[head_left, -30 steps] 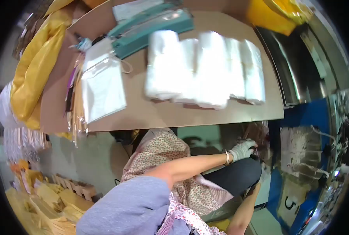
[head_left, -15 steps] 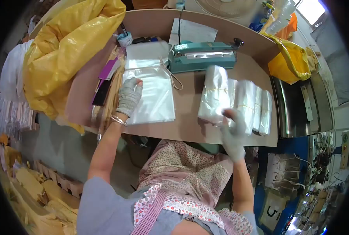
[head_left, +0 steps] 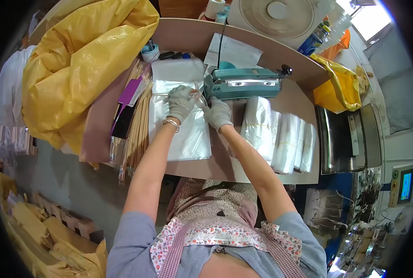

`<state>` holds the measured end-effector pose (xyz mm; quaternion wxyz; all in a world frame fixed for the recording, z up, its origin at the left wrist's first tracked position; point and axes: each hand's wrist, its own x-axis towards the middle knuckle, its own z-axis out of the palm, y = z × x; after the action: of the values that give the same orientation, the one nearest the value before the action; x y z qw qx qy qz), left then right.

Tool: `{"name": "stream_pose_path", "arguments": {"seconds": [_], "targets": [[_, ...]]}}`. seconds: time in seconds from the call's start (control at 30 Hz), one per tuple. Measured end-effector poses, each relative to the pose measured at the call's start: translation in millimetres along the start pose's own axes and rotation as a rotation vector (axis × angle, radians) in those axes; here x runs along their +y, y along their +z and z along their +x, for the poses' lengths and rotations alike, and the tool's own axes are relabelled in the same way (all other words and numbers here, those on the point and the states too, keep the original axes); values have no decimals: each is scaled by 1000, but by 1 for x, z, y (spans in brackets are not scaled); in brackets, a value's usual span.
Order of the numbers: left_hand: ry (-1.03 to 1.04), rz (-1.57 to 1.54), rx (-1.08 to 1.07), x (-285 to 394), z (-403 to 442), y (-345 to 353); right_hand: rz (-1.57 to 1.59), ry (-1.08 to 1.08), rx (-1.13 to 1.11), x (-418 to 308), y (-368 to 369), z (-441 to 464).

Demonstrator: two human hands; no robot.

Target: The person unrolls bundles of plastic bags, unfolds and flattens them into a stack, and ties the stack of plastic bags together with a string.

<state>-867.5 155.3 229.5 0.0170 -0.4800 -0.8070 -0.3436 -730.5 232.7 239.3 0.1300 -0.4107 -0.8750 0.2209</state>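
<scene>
A flat stack of clear plastic bags (head_left: 185, 143) lies on the table, with a pale string (head_left: 160, 94) running across its upper part. My left hand (head_left: 181, 103), in a grey glove with bare fingertips, rests on the stack, its fingers closed on the string. Just to the right, my gloved right hand (head_left: 218, 114) has its fingers pinched at the string's loop, by the stack's right edge. The teal heat sealer (head_left: 246, 84) stands close behind my right hand. Rolled bundles of clear bags (head_left: 257, 123) lie to the right, tied round the middle.
Thin wooden sticks (head_left: 139, 116) and a purple-and-black item (head_left: 130, 91) lie left of the stack. A large yellow sack (head_left: 84, 69) bulges over the left side. A raised rim (head_left: 188, 28) borders the table's back, with a fan (head_left: 277, 16) beyond it.
My right hand has moved from the rolled bundles up and left to the string. My left hand has slid right across the stack and closed on the string.
</scene>
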Motion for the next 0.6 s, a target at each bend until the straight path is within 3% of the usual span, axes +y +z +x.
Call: {"name": "stream_pose_path", "arguments": {"seconds": [0.13,0.2,0.23,0.47,0.6], "targets": [[16,-176,50,-6,-7,7,299,67,-144,14,-17,13],[1,-194,53,-3,-12,7,976,93,-421,34,-21,24],[-9,-212,64,0,-13,9,1130,209,-462,21,-43,15],[55,-49,209,-2,-21,22,1153,-95,-301,-12,-80,12],[29,-297,222,9,-25,12,1159,-17,-357,-12,-66,14]]}}
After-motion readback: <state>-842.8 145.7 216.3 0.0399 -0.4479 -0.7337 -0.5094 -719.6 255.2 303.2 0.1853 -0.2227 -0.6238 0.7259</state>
